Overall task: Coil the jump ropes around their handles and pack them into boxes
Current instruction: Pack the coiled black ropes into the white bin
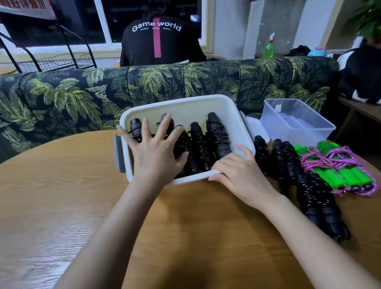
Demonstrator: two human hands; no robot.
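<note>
Left hand [156,155], spread flat, presses black coiled ropes [218,138] inside white box [182,105]; right hand [238,175] grips its near rim; further bundles [284,161] crowd the table [54,197] rightward

Living room: sofa [159,88], wooden table [54,197].

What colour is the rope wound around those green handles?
Purple-pink, the rope on the green handles; head view.
</note>
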